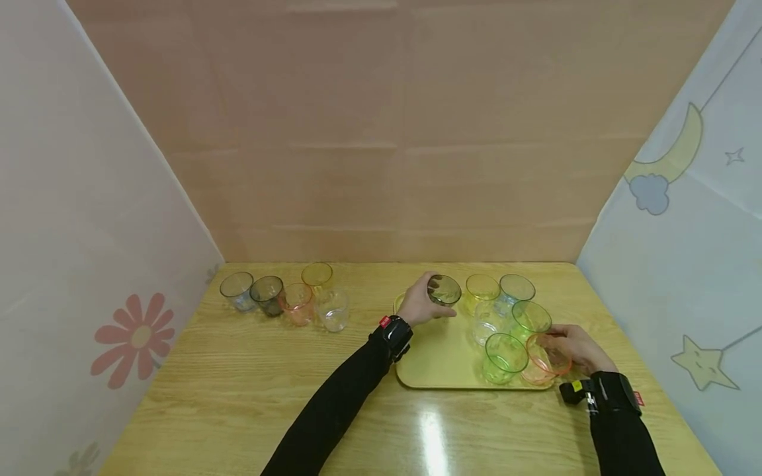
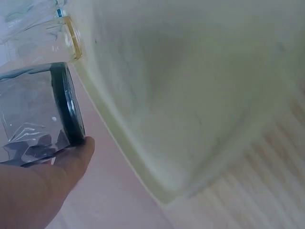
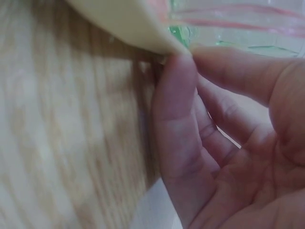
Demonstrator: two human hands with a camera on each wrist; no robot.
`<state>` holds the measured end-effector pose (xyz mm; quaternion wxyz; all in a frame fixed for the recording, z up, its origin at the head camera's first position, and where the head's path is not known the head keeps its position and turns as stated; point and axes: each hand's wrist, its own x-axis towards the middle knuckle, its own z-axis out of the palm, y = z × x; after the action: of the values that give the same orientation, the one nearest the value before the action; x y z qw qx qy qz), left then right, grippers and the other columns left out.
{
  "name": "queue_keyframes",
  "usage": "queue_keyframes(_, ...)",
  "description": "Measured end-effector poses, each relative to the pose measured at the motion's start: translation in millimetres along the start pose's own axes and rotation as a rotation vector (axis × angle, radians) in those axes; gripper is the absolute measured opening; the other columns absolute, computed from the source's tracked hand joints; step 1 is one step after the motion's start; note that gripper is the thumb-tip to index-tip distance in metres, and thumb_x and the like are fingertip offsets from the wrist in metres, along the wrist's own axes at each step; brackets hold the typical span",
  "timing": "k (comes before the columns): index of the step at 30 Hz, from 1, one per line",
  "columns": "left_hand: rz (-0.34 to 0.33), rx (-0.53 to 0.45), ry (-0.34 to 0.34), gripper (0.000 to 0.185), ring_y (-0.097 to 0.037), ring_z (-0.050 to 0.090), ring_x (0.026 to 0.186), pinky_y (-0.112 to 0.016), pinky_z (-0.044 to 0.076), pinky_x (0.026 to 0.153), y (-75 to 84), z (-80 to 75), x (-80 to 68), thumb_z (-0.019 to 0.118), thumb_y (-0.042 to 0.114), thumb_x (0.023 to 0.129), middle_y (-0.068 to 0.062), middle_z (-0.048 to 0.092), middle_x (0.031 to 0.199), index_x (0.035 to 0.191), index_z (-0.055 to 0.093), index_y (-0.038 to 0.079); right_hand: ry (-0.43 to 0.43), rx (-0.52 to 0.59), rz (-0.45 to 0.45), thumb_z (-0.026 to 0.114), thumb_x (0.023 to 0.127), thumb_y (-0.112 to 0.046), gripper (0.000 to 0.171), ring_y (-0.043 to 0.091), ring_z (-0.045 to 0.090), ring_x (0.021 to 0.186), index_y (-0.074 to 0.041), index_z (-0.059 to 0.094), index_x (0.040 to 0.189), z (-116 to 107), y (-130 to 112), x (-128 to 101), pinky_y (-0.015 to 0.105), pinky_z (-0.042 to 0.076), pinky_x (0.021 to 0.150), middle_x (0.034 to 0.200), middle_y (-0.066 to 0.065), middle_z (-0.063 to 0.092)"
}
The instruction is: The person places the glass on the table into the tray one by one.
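My left hand (image 1: pixel 418 305) holds a dark grey glass (image 1: pixel 445 292) over the back left part of a pale yellow tray (image 1: pixel 431 363). In the left wrist view the thumb lies along the dark rim (image 2: pixel 69 107) of that glass. At the tray's right edge, my right hand (image 1: pixel 576 348) pinches the tray rim (image 3: pixel 128 28) between thumb and finger, as the right wrist view shows. Just beside those fingers stands an orange-rimmed glass (image 1: pixel 538 378), which overlaps them in the head view. Close by on the tray are a green glass (image 1: pixel 505 360) and another green glass (image 1: pixel 530 318).
A yellow glass (image 1: pixel 481 291), a blue glass (image 1: pixel 516 289) and a clear glass (image 1: pixel 485 327) also stand on the tray's right half. On the wooden table (image 1: pixel 256 383), at the left, are a blue glass (image 1: pixel 240 294), a dark glass (image 1: pixel 269 299), a pink glass (image 1: pixel 297 307) and others.
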<state>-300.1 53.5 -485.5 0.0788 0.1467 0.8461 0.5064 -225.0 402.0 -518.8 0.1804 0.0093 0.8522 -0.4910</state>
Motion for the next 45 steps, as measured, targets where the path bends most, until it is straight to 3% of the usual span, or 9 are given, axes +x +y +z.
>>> queue_keyframes(6,-0.028,0.004,-0.031,0.085,-0.028,0.06,0.115,-0.035,0.052,0.09,3.6,6.5,3.8,0.089,0.02,0.072,-0.01,0.057,0.134,0.143,0.044,0.016,-0.009,0.053,0.01,0.056,0.1,-0.021,0.031,0.014,0.047,0.061,0.008,0.056,0.113,0.2,0.8,1.7,0.034,0.044,0.057,0.079,0.005,0.052)
queue_keyframes(10,-0.065,-0.004,-0.01,0.084,-0.028,0.057,0.119,-0.036,0.051,0.094,7.9,11.9,5.2,0.088,0.021,0.073,-0.01,0.055,0.137,0.143,0.042,0.013,-0.028,0.079,0.026,0.056,0.1,-0.022,0.028,0.014,0.042,0.058,0.005,0.054,0.108,-1.2,-0.5,0.8,0.034,0.041,0.054,0.074,0.003,0.047)
queue_keyframes(16,-0.09,0.024,0.027,0.083,-0.029,0.056,0.118,-0.037,0.051,0.092,12.6,18.8,7.7,0.088,0.025,0.074,-0.014,0.053,0.133,0.14,0.04,0.009,-0.015,0.05,0.029,0.056,0.1,-0.022,0.028,0.014,0.048,0.062,0.005,0.056,0.107,-3.2,-2.1,-1.0,0.033,0.044,0.057,0.078,0.004,0.052)
queue_keyframes(20,-0.126,0.1,0.036,0.08,-0.029,0.053,0.114,-0.038,0.051,0.089,14.2,21.5,7.8,0.087,0.027,0.075,-0.018,0.047,0.134,0.141,0.043,0.014,-0.011,0.032,0.046,0.056,0.1,-0.023,0.033,0.015,0.05,0.064,0.007,0.056,0.113,-2.8,-0.7,-2.7,0.034,0.044,0.057,0.082,0.006,0.055)
queue_keyframes(25,-0.164,0.096,0.059,0.08,-0.03,0.053,0.114,-0.041,0.05,0.092,15.3,22.4,9.5,0.087,0.024,0.076,-0.019,0.043,0.136,0.142,0.043,0.017,-0.005,0.035,0.045,0.055,0.101,-0.024,0.036,0.016,0.05,0.064,0.008,0.054,0.117,-2.2,-0.2,-2.7,0.034,0.044,0.057,0.084,0.006,0.055)
queue_keyframes(35,-0.161,0.085,0.078,0.083,-0.027,0.054,0.113,-0.039,0.051,0.089,5.0,24.0,20.1,0.088,0.023,0.074,-0.015,0.051,0.128,0.143,0.043,0.015,-0.011,0.051,0.04,0.056,0.101,-0.025,0.034,0.015,0.047,0.061,0.006,0.056,0.115,-1.4,-3.5,-2.5,0.034,0.043,0.056,0.081,0.006,0.053)
queue_keyframes(45,-0.138,0.108,0.073,0.089,-0.03,0.052,0.12,-0.044,0.048,0.099,9.3,17.3,11.8,0.088,0.021,0.074,-0.017,0.05,0.134,0.146,0.037,0.011,-0.012,0.061,0.036,0.056,0.101,-0.025,0.032,0.014,0.043,0.059,0.005,0.054,0.112,0.3,-2.8,-0.9,0.034,0.041,0.054,0.077,0.004,0.049)
